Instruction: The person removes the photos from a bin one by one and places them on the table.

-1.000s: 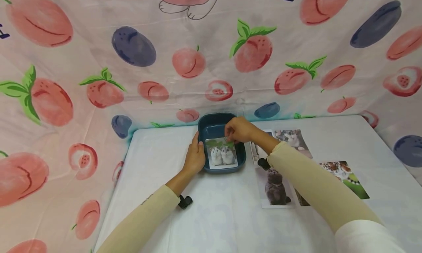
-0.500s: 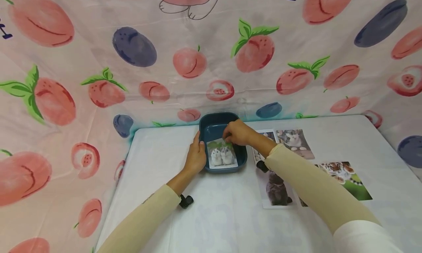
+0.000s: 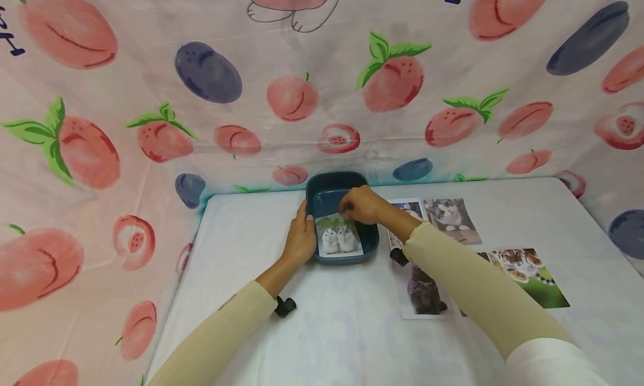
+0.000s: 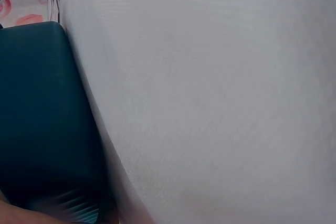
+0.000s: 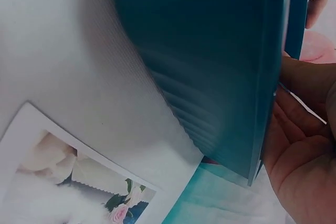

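Observation:
A dark blue plastic bin [image 3: 329, 198] stands at the table's back edge. My left hand [image 3: 299, 239] holds its left side, fingers along the outer wall and thumb at the rim. Inside the bin, a picture card [image 3: 338, 238] of two small white-and-grey furry animals leans with its face towards me. My right hand [image 3: 362, 204] reaches over the right rim with curled fingers and pinches the card's upper right corner. A thin pale card edge shows by those fingers in the right wrist view. The fingertips are partly hidden in the head view.
Right of the bin lie several picture cards: a grey cat [image 3: 451, 215], a dark furry animal [image 3: 425, 292] and a tiger cub [image 3: 530, 277]. The right forearm covers parts of them. A fruit-print cloth [image 3: 372, 128] hangs behind the white table [image 3: 241, 229].
The right hand has shifted slightly left and down at the bin, and the card's top has tilted a little. The left hand keeps its place. The view has drifted slightly.

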Tool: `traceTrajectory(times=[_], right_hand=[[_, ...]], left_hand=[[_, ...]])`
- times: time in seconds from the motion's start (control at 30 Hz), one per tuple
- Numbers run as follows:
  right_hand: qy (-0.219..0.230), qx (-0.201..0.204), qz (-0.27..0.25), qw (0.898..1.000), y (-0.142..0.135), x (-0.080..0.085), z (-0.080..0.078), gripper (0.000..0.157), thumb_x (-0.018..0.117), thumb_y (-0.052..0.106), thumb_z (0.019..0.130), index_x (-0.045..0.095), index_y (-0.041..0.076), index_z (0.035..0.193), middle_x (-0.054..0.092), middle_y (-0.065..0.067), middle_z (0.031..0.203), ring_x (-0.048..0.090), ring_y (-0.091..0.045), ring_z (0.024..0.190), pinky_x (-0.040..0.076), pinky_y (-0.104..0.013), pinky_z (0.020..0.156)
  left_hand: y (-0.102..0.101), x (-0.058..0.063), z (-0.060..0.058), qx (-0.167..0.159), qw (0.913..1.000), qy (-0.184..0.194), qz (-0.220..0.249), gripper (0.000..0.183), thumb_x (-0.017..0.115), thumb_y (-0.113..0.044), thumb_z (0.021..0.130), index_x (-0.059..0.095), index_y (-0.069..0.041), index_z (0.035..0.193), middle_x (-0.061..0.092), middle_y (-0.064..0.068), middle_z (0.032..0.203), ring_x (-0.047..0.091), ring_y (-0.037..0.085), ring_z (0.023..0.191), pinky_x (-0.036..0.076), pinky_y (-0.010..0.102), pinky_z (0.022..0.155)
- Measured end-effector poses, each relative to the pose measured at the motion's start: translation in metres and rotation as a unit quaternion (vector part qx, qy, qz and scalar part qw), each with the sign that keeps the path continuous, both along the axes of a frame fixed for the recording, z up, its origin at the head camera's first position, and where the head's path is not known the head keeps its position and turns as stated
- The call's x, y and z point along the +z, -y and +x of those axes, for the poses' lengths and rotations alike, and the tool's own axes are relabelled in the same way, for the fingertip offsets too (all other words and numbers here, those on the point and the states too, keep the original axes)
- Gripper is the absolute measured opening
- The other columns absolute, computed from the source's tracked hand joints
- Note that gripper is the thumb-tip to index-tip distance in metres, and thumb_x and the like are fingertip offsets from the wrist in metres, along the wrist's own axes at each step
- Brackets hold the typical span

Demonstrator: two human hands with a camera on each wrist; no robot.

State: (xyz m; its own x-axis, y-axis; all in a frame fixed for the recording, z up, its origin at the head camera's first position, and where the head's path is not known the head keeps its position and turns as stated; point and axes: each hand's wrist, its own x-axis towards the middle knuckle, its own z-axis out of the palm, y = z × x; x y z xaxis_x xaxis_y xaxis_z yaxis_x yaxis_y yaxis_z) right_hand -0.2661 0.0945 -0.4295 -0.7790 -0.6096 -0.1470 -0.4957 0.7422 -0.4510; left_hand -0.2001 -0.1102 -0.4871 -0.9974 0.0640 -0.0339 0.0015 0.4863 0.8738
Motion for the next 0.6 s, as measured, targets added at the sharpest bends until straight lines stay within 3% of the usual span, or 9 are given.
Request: traceTrajectory(times=[0.27,0.43,0.5,0.6], right_hand=[[0.019,-0.03,-0.016,0.999,0.0004,-0.0005,0.0007,0.02,0.075,0.013,0.092,0.079,0.004,0.109,0.078,-0.011,0.108,0.071,-0.029,0.103,0.058,-0.044,0.09],[0.043,-0.061,-0.036,0.997,0.0023,-0.0006,0.0012,0.013,0.079,0.016,0.089,0.08,0.008,0.098,0.072,-0.014,0.127,0.065,-0.031,0.122,0.055,-0.045,0.098],[0.066,-0.075,-0.049,0.994,0.0026,0.0002,0.0025,0.013,0.08,0.017,0.088,0.08,0.008,0.098,0.071,-0.014,0.129,0.064,-0.031,0.124,0.055,-0.044,0.099],[0.13,-0.103,-0.085,0.982,0.0021,0.0017,0.0056,0.019,0.079,0.014,0.089,0.078,0.005,0.106,0.074,-0.013,0.118,0.07,-0.028,0.109,0.058,-0.041,0.091]], left_hand=[[-0.0005,0.0,0.0,0.002,1.0,-0.002,-0.002,0.053,0.031,-0.016,0.112,0.018,-0.005,0.163,0.04,0.029,0.157,0.034,0.036,0.151,0.025,0.052,0.125],[-0.0006,0.0003,-0.0001,0.004,1.0,0.003,-0.001,0.053,0.031,-0.017,0.113,0.018,-0.005,0.163,0.038,0.027,0.159,0.033,0.036,0.151,0.025,0.051,0.126],[-0.0006,0.0005,0.0002,0.005,1.0,0.007,-0.001,0.054,0.031,-0.018,0.113,0.018,-0.006,0.163,0.037,0.027,0.159,0.033,0.036,0.152,0.024,0.052,0.126],[-0.0003,0.0007,0.0006,0.005,0.9999,0.01,-0.002,0.054,0.031,-0.019,0.113,0.017,-0.007,0.163,0.038,0.027,0.159,0.033,0.036,0.151,0.024,0.052,0.126]])
